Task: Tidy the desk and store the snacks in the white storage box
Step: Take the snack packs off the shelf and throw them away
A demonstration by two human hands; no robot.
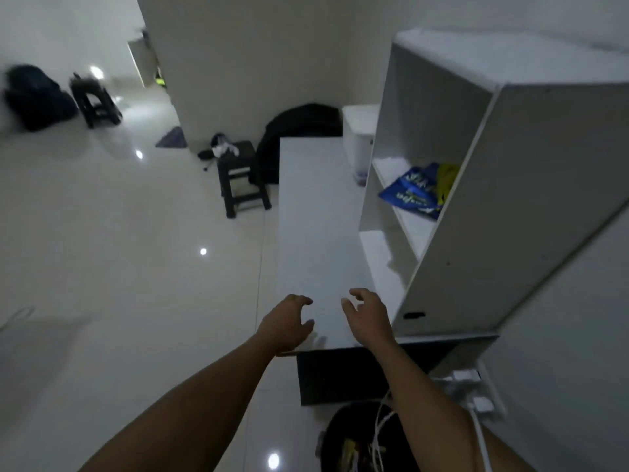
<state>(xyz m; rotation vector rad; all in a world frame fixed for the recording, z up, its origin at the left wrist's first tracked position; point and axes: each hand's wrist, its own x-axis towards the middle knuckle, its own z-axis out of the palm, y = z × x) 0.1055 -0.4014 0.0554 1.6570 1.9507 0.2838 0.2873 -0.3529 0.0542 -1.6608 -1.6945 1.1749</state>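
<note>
Lying crumpled on shelf (401, 206): blue snack bag (410, 194)

No text can be read with certainty. A blue snack bag (412, 195) lying on the middle shelf of the white shelf unit (510, 199) carries large white lettering and a green band, but the print is blurred and upside down. A yellow packet (446, 177) just behind it shows no legible print.

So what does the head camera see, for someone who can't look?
Two empty hands, left hand and right hand, hover over a bare white desk. Beside it, a white shelf unit holds blue and yellow snack bags.
</note>
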